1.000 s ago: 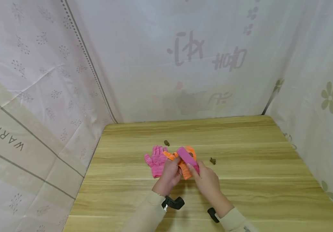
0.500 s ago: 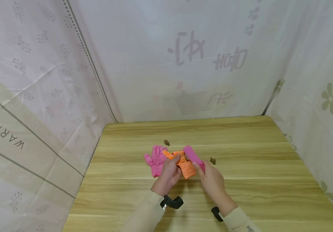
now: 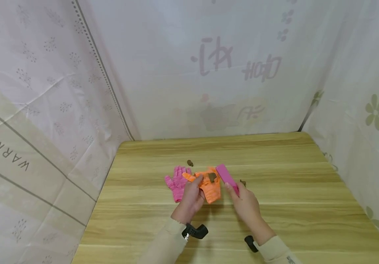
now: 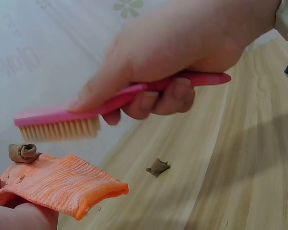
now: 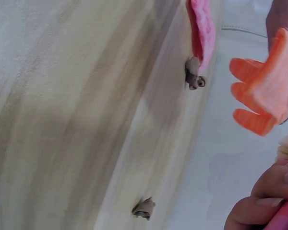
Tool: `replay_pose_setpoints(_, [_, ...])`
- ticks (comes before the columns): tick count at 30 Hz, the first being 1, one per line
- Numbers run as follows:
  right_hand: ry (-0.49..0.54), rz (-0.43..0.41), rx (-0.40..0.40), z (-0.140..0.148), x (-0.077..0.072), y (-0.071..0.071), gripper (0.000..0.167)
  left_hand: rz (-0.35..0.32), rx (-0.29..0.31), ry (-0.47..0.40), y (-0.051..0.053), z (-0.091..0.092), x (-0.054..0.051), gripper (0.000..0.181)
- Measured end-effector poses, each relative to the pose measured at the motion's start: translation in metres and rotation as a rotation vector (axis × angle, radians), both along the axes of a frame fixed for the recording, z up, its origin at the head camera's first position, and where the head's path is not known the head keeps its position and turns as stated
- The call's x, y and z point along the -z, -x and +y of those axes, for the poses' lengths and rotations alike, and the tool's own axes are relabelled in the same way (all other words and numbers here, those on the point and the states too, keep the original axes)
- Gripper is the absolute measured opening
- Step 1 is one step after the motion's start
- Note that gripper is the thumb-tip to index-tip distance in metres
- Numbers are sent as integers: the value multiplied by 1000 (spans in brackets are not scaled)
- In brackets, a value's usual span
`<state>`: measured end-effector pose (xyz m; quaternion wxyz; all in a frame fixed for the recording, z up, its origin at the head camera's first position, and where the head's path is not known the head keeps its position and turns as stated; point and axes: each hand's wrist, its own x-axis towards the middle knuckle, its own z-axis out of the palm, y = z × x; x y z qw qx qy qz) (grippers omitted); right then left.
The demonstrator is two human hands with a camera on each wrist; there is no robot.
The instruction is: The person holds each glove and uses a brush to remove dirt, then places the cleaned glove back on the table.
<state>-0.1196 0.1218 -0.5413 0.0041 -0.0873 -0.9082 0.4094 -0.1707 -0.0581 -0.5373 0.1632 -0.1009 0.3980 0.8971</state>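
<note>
My left hand (image 3: 191, 196) pinches an orange knitted glove (image 3: 212, 192) near its thumb and holds it above the table. A brown, clay-like lump (image 4: 24, 152) sits on the glove. My right hand (image 3: 247, 207) grips the handle of a pink brush (image 3: 226, 176), its thumb along the back. In the left wrist view the pale bristles (image 4: 62, 130) face down, just above the glove and apart from it. The right wrist view shows the orange glove's fingers (image 5: 249, 93) hanging loose.
A pink knitted glove (image 3: 177, 183) lies flat at the left, partly behind my left hand. One brown lump (image 3: 190, 162) rests beyond it; another brown lump (image 3: 243, 182) lies near my right hand. Patterned cloth (image 3: 183, 91) hangs behind the wooden table (image 3: 291, 205).
The brush has moved right, off the orange glove, with my right hand. The brown lump on the glove now shows in the open. My left hand has shifted slightly left.
</note>
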Motion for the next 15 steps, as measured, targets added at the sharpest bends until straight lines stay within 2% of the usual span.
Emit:
replay_pose_setpoints(6, [62, 65, -25, -9, -12, -4, 60, 2, 18, 17, 1, 2, 2, 28])
replay_pose_setpoints(10, [87, 80, -58, -21, -19, -7, 57, 26, 16, 43, 1, 5, 1, 27])
replay_pose_setpoints(15, [44, 74, -90, -30, -21, -9, 55, 39, 35, 44, -2, 7, 2, 30])
